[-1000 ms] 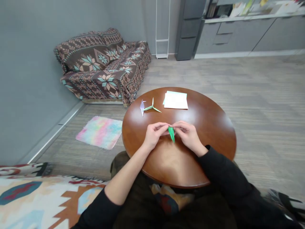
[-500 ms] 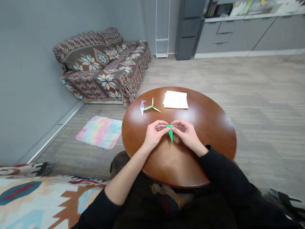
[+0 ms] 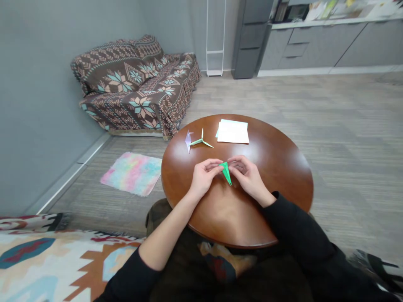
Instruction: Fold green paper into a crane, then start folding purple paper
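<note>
Since the earlier frame, the green origami piece [image 3: 225, 171] is turned a little, so its long narrow point is now slanting down toward the lower right, and it is raised slightly above the table. It is held in the air between the left hand [image 3: 204, 176] and the right hand [image 3: 248, 178], above the round wooden table [image 3: 267, 167]. Its wide upper end is pinched by the half-closed left hand, between the thumb and the fingertips [image 3: 215, 164]. The right hand is also half closed and is curled just beside this end, but whether it touches the paper cannot be told. Black sleeves [image 3: 299, 230] are worn on the arms. Farther on the table lie a lilac paper crane [image 3: 188, 141], a green paper figure with three points [image 3: 200, 141], and a stack of white paper sheets [image 3: 233, 131]. On the floor beside the table, a pastel fluffy mat [image 3: 132, 174] is lying, and a sofa covered with a patterned throw [image 3: 135, 92] is seen behind it.
</note>
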A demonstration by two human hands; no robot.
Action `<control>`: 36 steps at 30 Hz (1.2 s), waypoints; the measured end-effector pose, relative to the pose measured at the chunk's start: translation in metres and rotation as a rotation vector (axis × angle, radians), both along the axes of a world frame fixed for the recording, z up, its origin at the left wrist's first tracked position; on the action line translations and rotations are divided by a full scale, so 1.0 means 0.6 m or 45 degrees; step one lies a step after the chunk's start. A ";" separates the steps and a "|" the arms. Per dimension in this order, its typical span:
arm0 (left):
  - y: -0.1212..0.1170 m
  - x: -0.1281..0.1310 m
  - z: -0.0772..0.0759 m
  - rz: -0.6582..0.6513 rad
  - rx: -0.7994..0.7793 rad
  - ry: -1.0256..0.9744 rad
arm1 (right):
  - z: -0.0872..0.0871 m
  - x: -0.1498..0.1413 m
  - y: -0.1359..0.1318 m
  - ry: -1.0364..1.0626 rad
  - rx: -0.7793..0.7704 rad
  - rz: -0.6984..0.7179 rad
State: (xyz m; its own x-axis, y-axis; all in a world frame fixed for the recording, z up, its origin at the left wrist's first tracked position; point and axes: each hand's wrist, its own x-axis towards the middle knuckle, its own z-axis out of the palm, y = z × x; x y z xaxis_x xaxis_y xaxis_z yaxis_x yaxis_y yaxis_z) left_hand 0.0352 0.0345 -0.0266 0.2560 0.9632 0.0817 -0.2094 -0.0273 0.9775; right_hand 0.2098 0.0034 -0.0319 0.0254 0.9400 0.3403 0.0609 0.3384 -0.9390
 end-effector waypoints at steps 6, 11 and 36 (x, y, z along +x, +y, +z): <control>-0.001 0.001 0.001 0.009 -0.019 -0.025 | 0.009 0.004 -0.006 -0.249 0.180 -0.086; 0.003 -0.001 -0.004 0.099 -0.005 -0.066 | 0.011 0.002 -0.006 -0.455 0.303 -0.150; -0.012 0.010 0.003 -0.309 -0.190 -0.004 | -0.003 0.017 0.011 -0.223 0.084 -0.184</control>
State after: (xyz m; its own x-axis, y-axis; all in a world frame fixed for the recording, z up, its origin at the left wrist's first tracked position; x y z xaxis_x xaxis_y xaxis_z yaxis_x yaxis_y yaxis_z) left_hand 0.0410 0.0274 -0.0250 0.4807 0.8751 -0.0550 -0.1950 0.1678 0.9663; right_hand 0.2197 0.0098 -0.0335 0.0933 0.9066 0.4116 0.2729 0.3743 -0.8862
